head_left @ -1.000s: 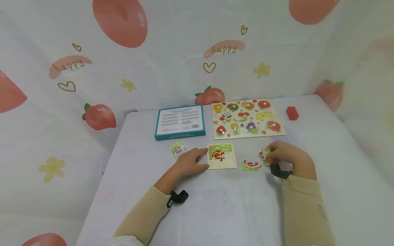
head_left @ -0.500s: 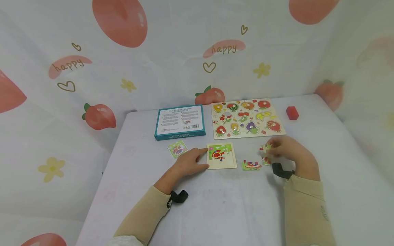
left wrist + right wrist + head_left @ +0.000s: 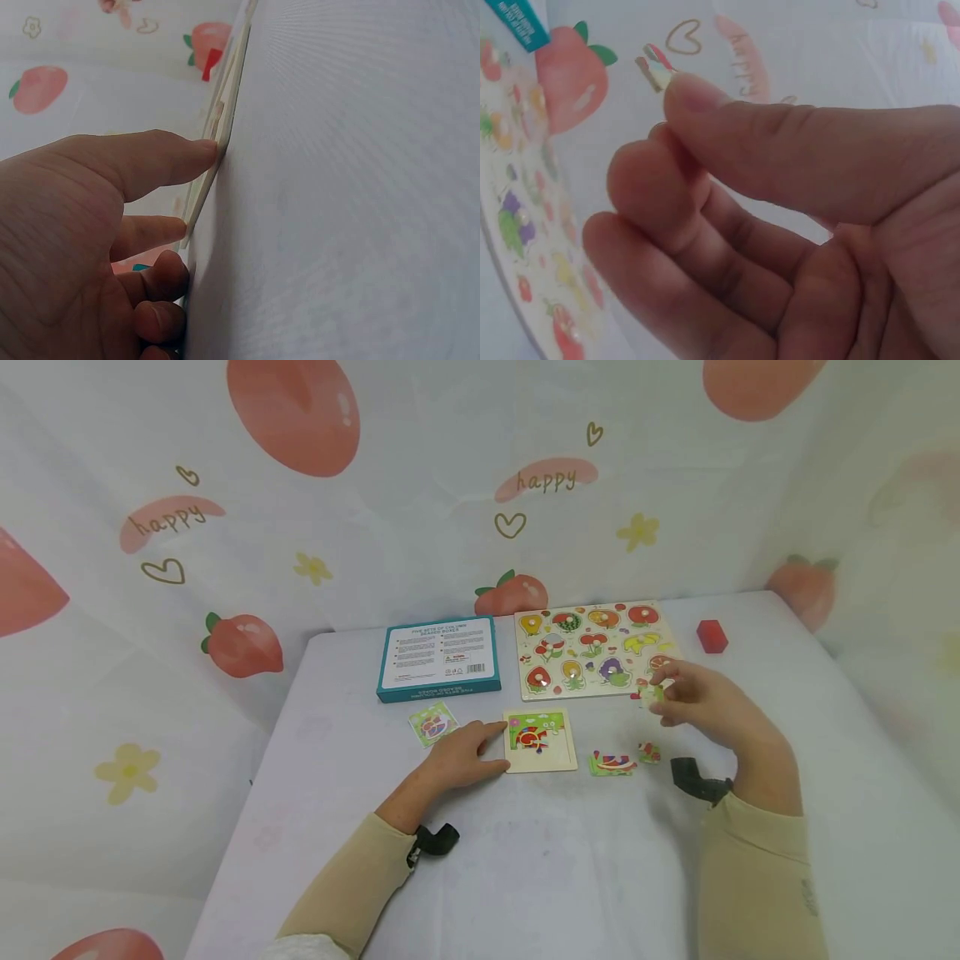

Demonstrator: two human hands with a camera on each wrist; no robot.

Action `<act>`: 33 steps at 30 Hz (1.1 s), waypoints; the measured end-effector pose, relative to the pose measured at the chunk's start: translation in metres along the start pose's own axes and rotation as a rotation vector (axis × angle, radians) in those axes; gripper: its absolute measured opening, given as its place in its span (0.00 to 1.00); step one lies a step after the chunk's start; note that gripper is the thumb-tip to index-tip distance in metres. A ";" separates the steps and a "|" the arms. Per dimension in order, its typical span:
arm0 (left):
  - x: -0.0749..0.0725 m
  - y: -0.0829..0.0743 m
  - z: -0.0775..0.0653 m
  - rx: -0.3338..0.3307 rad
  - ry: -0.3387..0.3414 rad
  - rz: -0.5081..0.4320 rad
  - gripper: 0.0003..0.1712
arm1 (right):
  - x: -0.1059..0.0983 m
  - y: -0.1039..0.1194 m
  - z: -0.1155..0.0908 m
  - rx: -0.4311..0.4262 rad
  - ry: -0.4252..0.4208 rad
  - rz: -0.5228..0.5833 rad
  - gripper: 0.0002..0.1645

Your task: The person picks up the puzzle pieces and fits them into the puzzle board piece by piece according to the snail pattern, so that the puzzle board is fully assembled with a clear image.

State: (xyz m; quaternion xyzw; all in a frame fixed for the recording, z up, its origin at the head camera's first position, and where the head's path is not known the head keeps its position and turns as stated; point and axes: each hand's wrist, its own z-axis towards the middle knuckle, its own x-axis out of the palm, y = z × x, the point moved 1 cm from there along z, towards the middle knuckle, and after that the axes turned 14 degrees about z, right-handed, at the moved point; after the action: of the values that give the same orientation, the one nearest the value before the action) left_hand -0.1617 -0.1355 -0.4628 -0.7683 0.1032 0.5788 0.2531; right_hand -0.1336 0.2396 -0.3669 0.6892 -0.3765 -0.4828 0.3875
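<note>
Puzzle piece (image 3: 650, 695) pinched in the right hand (image 3: 708, 706), raised off the table (image 3: 570, 860).
It is gripped between thumb and fingertips, the remaining fingers bent. At the left hand (image 3: 459, 758), a partly filled puzzle tray (image 3: 542, 762) is touched along its side by the spread thumb and forefinger, with nothing grasped. Loose pieces (image 3: 613, 765) are laid between the hands, nearer the right; a picture card (image 3: 433, 724) is seen just beyond the left.

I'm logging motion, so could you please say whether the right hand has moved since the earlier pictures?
Yes: in the head view, the right hand has moved forward, now overlapping the near right corner of the fruit board.
</note>
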 end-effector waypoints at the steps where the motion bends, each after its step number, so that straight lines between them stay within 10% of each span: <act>1: 0.000 0.000 0.000 -0.001 0.002 -0.001 0.41 | 0.000 0.003 -0.002 -0.017 -0.009 -0.004 0.33; 15: 0.000 0.000 0.001 0.002 0.006 -0.003 0.41 | 0.015 0.032 -0.018 -0.304 -0.097 0.005 0.26; 33: 0.000 0.000 0.000 -0.004 0.005 -0.003 0.41 | 0.065 0.036 0.015 -0.208 0.015 0.152 0.25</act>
State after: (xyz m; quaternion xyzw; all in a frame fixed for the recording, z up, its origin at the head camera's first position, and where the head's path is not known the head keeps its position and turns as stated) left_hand -0.1615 -0.1355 -0.4629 -0.7705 0.1016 0.5765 0.2523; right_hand -0.1370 0.1641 -0.3620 0.6183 -0.3725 -0.4834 0.4953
